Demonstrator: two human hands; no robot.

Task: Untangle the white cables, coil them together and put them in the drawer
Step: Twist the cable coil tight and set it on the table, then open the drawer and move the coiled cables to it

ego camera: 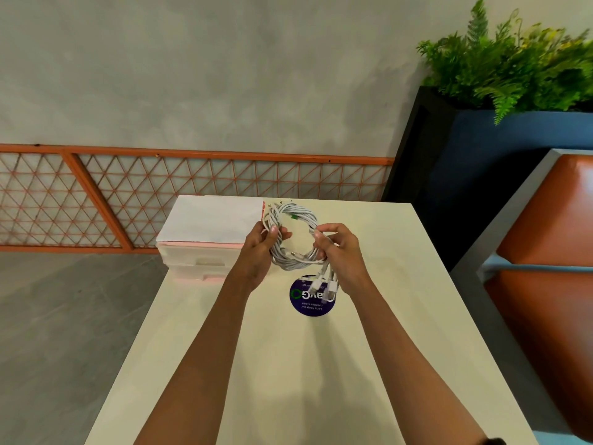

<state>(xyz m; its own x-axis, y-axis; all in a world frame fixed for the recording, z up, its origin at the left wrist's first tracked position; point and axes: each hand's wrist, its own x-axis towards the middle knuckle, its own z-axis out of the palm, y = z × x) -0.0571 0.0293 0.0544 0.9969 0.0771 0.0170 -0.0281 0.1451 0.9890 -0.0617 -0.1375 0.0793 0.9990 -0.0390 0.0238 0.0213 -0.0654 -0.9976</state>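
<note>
While I look down from the head view, my left hand (pixel 260 248) and right hand (pixel 340 252) pinch the white cables (pixel 293 234), a round upright coil above the table (pixel 288 364). Plug ends hang down. The drawer (pixel 199 261) front looks blurry.

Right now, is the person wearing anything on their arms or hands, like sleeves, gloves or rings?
No gloves or rings show on the left hand or right hand. Both forearms are bare, with no sleeves in view. Something dark, perhaps a sleeve edge, peeks in at the bottom edge.
</note>
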